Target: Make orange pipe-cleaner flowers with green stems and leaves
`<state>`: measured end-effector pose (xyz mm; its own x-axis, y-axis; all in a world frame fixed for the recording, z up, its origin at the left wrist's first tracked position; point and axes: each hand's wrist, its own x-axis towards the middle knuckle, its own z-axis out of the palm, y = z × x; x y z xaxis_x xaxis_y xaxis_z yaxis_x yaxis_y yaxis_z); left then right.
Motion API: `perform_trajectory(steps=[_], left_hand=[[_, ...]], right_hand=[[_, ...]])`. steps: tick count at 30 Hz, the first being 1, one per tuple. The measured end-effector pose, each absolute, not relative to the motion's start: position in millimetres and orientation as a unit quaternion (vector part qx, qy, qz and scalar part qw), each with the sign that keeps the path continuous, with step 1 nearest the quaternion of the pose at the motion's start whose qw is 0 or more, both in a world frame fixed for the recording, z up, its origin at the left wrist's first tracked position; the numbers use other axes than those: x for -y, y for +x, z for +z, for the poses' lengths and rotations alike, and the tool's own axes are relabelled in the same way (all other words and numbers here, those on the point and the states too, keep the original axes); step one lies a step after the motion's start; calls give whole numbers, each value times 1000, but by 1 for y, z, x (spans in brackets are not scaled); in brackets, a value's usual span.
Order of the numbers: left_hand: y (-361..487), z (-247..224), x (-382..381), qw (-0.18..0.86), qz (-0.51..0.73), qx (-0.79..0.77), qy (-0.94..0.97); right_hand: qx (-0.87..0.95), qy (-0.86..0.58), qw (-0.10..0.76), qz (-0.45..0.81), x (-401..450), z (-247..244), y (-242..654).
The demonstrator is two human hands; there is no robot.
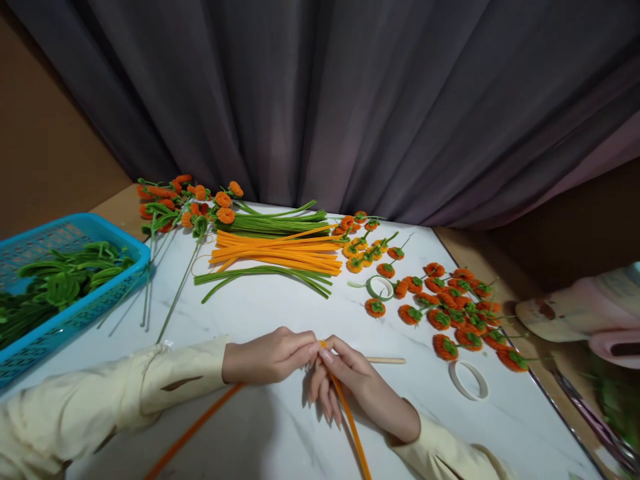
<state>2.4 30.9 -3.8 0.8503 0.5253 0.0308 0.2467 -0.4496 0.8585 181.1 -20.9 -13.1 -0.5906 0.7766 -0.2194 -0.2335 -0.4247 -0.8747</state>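
My left hand (273,357) and my right hand (360,383) meet above the front of the white table, thumbs and fingertips pinched together. Between the fingertips sits a small orange-yellow bit of chenille stem (354,427), whose length trails down below my right hand. Another orange strand (195,433) runs from under my left hand to the lower left; whether both are one stem is hidden. A thin wooden stick (387,361) sticks out to the right from behind my right hand, and I cannot tell if it is held or lying down.
Orange stems (280,252) and green stems (280,223) lie behind my hands. Left is a blue basket (143,257) of green pieces. Finished orange flowers (225,215) lie at back left. Right are orange chenille pieces (440,319), green tape (380,288) and a white tape roll (469,381).
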Motion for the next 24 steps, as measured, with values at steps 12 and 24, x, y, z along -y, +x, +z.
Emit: perform_trajectory(steps=[12, 24], left_hand=[[2, -4, -28, 430, 128, -264, 854], [2, -5, -27, 407, 159, -242, 866]], right_hand=[[415, -320, 323, 788, 20, -13, 181], [441, -308, 313, 783, 20, -16, 181]])
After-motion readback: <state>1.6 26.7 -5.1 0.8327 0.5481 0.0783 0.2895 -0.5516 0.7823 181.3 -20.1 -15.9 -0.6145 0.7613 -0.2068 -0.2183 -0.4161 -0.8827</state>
